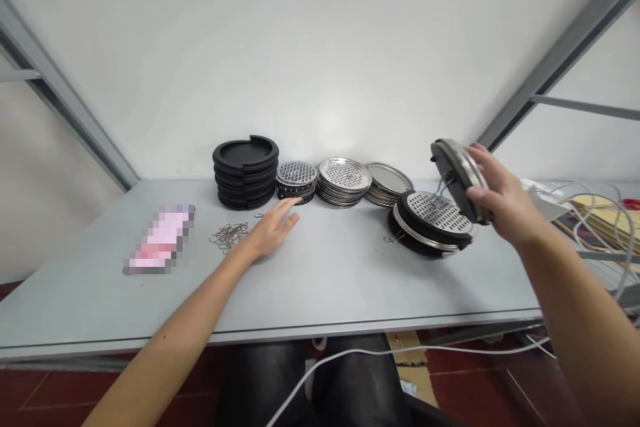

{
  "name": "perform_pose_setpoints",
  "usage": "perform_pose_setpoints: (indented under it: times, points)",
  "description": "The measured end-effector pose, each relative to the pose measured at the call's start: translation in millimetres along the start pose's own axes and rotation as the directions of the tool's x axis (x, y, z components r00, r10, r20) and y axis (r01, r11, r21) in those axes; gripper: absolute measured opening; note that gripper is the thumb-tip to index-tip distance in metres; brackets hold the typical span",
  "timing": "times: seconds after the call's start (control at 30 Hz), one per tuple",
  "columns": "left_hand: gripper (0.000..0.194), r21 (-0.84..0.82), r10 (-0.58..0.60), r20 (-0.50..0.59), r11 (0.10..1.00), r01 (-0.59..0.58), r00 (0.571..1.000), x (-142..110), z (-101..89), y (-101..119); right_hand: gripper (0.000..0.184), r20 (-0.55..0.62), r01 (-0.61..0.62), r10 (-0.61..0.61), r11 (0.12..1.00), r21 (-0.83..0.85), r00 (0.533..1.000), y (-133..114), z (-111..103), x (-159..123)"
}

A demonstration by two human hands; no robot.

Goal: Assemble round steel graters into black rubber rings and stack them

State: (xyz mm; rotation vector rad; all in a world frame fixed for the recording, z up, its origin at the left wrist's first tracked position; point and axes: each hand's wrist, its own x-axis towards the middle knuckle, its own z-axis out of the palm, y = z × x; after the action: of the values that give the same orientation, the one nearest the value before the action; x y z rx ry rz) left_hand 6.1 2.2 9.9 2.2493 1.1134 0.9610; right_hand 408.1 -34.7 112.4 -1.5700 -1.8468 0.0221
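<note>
Head view: hands apart; the right hand (503,197) grips a black-rimmed perforated steel disc (457,180) edge-on at two o'clock, lifted clear of its pile; the left hand (270,230) lies open just beside stacked perforated discs (296,173) at twelve.

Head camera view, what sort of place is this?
Probably a small assembly workshop: a grey workbench holds sorted stacks of black rings and perforated steel discs, with a loose pile of small metal hooks beside them.

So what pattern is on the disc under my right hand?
The steel disc has rows of small holes; head view.
</note>
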Motion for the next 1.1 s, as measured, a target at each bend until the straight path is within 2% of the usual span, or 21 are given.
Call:
perform_pose_setpoints:
  times: [0.1, 0.23, 0.4, 0.57, 0.8, 1.1]
  points:
    - [0.054, 0.000, 0.005, -0.013, 1.000, -0.005, 1.000, 0.4, -1.7, -0.5, 0.079, 0.065, -0.065, 0.058, 0.992, 0.107, 0.996, 20.6, 0.7, -3.2]
    - [0.052, -0.008, 0.017, -0.036, 1.000, -0.017, 0.999, 0.8, -3.8, -1.4, 0.085, 0.128, -0.104, 0.102, 0.994, 0.011, 0.987, 36.3, 10.6, -9.2]
    - [0.052, 0.004, -0.035, -0.006, 0.999, 0.035, 0.999, -0.7, -3.6, 0.4, 0.093, 0.106, -0.093, 0.105, 0.989, -0.111, 0.989, 32.2, 16.9, -10.1]
    - [0.051, 0.046, -0.055, 0.032, 0.998, 0.054, 0.998, -2.3, -1.8, 4.8, 0.095, 0.170, -0.067, 0.100, 0.979, -0.191, 0.980, 28.4, 18.9, -6.7]
    - [0.047, 0.090, -0.004, 0.092, 0.996, -0.004, 0.996, -3.9, 3.3, 4.2, 0.105, 0.272, -0.004, 0.102, 0.941, -0.339, 0.957, 31.9, 22.5, 2.8]
    - [0.046, 0.158, 0.020, 0.132, 0.987, -0.041, 0.991, -4.9, 6.4, 2.7, 0.099, 0.304, 0.003, 0.125, 0.921, -0.389, 0.944, 37.7, 21.2, 2.4]
